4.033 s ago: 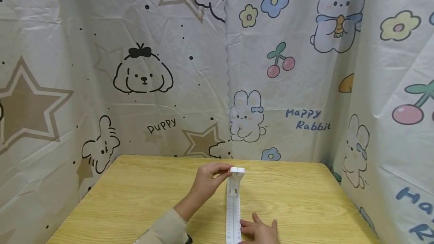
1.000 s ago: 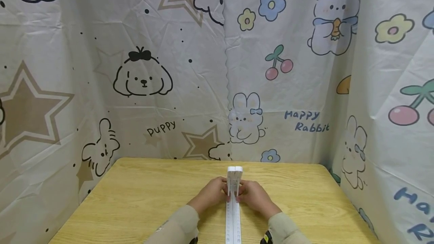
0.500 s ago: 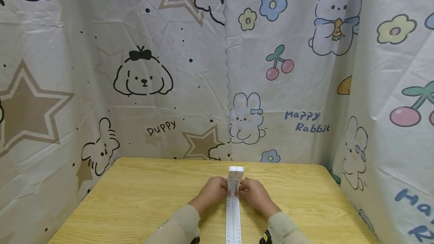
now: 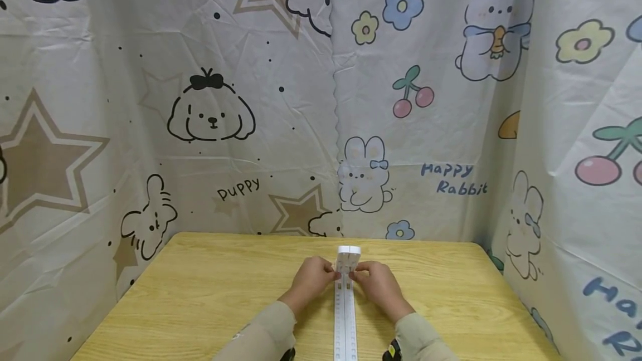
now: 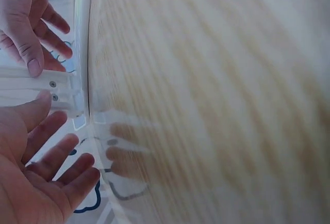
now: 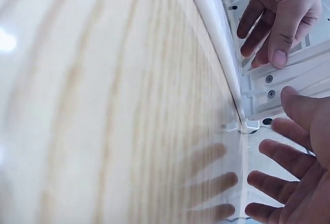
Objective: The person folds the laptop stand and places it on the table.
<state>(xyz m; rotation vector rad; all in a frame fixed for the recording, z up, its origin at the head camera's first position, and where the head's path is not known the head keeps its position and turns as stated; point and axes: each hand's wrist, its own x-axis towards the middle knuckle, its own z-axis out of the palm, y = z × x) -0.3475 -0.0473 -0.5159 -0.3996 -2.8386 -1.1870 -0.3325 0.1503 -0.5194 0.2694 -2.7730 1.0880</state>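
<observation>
A long, narrow white plastic piece with a notched strip [image 4: 345, 322] runs down the middle of the table toward me. Its far end rises in a short upright part [image 4: 349, 254]. My left hand [image 4: 312, 283] pinches the upright's left side near its base, thumb in front. From the other side my right hand [image 4: 379, 286] does the same on the right edge. In the right wrist view, both thumbs press the white part beside two screws [image 6: 270, 86], and the other fingers spread loosely. The near end of the strip is cut off in the head view.
The wood-grain table [image 4: 225, 272] has rounded far corners. A cartoon-printed curtain [image 4: 301, 99] hangs behind it and along both sides. Beige sleeves [image 4: 266, 327] cover my forearms.
Four seconds ago my left hand held the upright's top and my right lay lower beside the strip. Both then came to the upright's sides; within the last second they have shifted slightly upward.
</observation>
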